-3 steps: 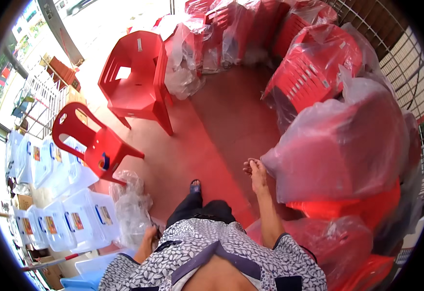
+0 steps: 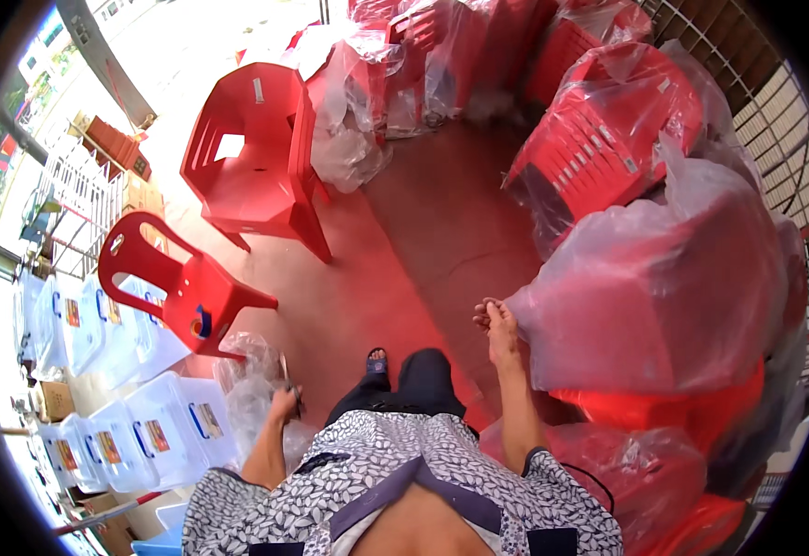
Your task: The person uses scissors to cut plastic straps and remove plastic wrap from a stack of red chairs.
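My left hand [image 2: 284, 405] is low at the left, closed round a thin, pointed dark-handled tool [image 2: 297, 400]; its exact kind is too small to make out. Crumpled clear plastic [image 2: 251, 385] lies close by it. My right hand [image 2: 497, 326] hangs with loosely curled fingers, somewhat apart, and nothing shows in them. Right next to it bulges the cloudy plastic wrap [image 2: 645, 287] over a stack of red chairs. Whether the hand touches the wrap I cannot tell. Ahead on the left stand an unwrapped red armchair [image 2: 254, 176] and a smaller red chair [image 2: 196, 292] with a roll of tape [image 2: 201, 321] on its seat.
More plastic-wrapped red chairs [image 2: 608, 130] line the far side and the right, before a metal grille [image 2: 761, 111]. Clear storage boxes [image 2: 177, 426] with blue handles stand in rows at the left. Underfoot is a red floor [image 2: 376, 269]. A post [image 2: 103, 65] rises far left.
My left hand has swung up and forward, bringing the thin tool into clearer sight. My right hand has shifted slightly right. My right leg has come forward.
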`<state>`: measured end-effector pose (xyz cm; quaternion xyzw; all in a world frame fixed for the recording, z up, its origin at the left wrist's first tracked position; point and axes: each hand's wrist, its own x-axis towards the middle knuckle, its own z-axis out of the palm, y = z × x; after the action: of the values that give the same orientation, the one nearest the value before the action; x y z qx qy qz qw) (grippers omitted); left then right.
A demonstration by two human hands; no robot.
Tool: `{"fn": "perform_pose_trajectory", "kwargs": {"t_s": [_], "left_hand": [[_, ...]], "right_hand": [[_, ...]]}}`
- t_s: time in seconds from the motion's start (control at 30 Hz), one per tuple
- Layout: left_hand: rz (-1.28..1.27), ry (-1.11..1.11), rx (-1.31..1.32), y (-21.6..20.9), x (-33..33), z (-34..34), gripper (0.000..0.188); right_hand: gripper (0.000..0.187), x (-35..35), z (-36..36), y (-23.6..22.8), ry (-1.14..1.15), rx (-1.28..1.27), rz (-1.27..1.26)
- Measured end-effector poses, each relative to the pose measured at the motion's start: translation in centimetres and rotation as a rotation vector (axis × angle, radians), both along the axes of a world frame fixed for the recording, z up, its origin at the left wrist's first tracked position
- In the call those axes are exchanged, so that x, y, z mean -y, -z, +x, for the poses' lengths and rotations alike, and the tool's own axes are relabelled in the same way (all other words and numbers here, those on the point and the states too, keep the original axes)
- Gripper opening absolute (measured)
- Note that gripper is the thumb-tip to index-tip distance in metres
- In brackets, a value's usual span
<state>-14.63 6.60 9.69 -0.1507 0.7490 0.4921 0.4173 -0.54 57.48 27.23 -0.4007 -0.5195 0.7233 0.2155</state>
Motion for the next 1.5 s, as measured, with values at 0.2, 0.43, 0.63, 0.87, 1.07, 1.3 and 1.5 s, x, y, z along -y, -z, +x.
{"fn": "perform_pose_trajectory", "kwargs": {"t_s": [0.2, 0.43, 0.63, 0.87, 1.07, 1.3, 1.5], "left_hand": [[0.136, -0.001, -0.168, -8.9, -15.9, -20.1, 0.034], [0.079, -0.082, -0.037, 1.9, -25.7, -27.6, 0.036], [-0.072, -0.236, 0.230, 0.6, -33.0, -25.6, 0.033], [-0.128, -0.295, 0.365, 0.6, -41.9, -32.0, 0.032], [-0.094, -0.413, 0.332, 2.8, -48.9, -44.0, 0.034], [-0.055, -0.445, 0.305, -1.9, -55.6, -59.4, 0.037], [-0.035, -0.588, 0.270, -3.2, -58.0, -65.1, 0.039]], "right_hand": [[0.015, -8.7, -11.4, 2.9, 0.017, 0.076, -0.117], [0.016, -23.5, -29.0, 7.3, -0.109, 0.195, -0.121], [0.021, -33.8, -44.5, 4.0, -0.394, 0.231, -0.014], [0.025, -40.2, -64.1, 2.6, -0.628, 0.189, 0.159], [0.027, -43.7, -83.8, -1.7, -0.914, 0.137, 0.681], [0.019, -46.0, -108.2, -4.0, -0.921, -0.372, 1.304], [0.052, -50.2, -122.7, -1.7, -1.390, 0.433, 1.452]]}}
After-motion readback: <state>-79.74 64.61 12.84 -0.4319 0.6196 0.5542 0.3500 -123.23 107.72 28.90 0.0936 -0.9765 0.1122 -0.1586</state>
